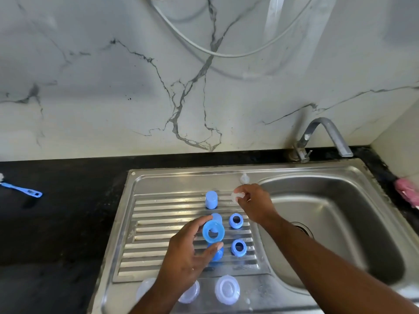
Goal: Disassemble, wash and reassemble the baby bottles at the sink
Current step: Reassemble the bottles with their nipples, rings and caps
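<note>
My left hand [186,252] holds a blue screw ring [213,232] between thumb and fingers, just above the ribbed drainboard [158,234]. My right hand [254,205] pinches a clear silicone nipple [237,197] over the drainboard's far right corner. Two more blue rings [236,220] [238,247] lie on the ribs to the right. A blue cap [211,199] stands at the back, and two further blue caps are partly hidden behind the held ring and my thumb. Another clear nipple [244,178] stands on the sink rim. Clear bottles [227,290] stand along the front edge, some under my left forearm.
The steel sink basin [328,223] with its drain lies to the right, under a bent faucet [322,137]. A blue bottle brush [21,190] lies on the black counter at far left. A pink cloth [407,192] sits at the right edge.
</note>
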Tool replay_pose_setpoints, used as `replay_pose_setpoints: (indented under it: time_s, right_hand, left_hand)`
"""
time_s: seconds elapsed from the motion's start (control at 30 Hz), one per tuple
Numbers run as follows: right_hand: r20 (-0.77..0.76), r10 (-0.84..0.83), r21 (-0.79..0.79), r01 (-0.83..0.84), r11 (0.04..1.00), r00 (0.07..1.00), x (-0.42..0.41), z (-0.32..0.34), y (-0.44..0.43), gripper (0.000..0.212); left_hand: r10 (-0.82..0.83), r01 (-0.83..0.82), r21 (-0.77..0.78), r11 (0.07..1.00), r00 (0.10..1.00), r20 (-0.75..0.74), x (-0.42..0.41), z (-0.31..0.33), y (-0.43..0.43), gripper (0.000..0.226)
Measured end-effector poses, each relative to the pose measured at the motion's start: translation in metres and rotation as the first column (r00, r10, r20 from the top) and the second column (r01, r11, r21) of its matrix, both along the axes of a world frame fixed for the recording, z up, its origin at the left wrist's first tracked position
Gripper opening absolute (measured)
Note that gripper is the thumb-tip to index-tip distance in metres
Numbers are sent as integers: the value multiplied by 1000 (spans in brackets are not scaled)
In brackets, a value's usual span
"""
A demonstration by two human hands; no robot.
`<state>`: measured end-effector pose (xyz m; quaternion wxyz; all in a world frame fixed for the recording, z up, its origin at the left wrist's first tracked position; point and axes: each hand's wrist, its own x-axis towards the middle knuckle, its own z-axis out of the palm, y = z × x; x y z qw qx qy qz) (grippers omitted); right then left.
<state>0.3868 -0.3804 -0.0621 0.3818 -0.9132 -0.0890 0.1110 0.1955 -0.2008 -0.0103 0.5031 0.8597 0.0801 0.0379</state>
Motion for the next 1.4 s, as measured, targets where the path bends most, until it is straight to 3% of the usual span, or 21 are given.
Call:
replay_pose_setpoints:
  time_s: [0.07,0.13,0.2,0.23,0.33,0.47,0.63,0.73,0.83,1.0,1.4]
  right_hand:
    - [-206,-106,304,166,938,973,-14,13,-7,22]
    - [-471,-52,607,367,705,880,-35,30,-13,30]
    - [-605,67,710,499,497,794,-57,45,-18,30]
    - [-628,120,728,525,442,769,-70,52,-21,31]
    - [-615,229,770,514,378,754,-103,67,-30,36]
    - [-543,231,792,401,461,807,-131,82,-31,37]
    - [-336,144,722,156,674,931,-153,96,-22,27]
    - [-135,97,567,-3,824,986,-160,100,-19,11]
    - [53,121,336,-132,933,991,-165,101,-18,16]
    - [271,262,130,-304,944,926,-169,90,-17,21]
    - [328,315,102,-364,926,891,-173,82,-19,20]
  left_hand:
    - [-10,10,5,1000,1000,-1,0,-2,0,54]
    - [-14,14,3,1000,1000,1,-5,0,-3,54]
    - [-18,18,4,1000,1000,1,-8,0,-5,55]
    - [-20,20,3,1000,1000,2,-11,0,-7,55]
    - [-29,30,-12,999,1000,9,-15,3,-10,55]
    - [-55,55,-8,998,998,6,-22,6,-13,53]
    - [-71,72,-33,997,997,26,-29,13,-15,49]
    - [-78,79,-47,996,996,35,-32,16,-15,49]
    - [-68,69,-38,997,997,35,-35,18,-13,49]
    - [-55,58,-50,997,997,50,-40,22,-11,45]
    - [-37,38,-17,999,998,53,-47,19,-9,48]
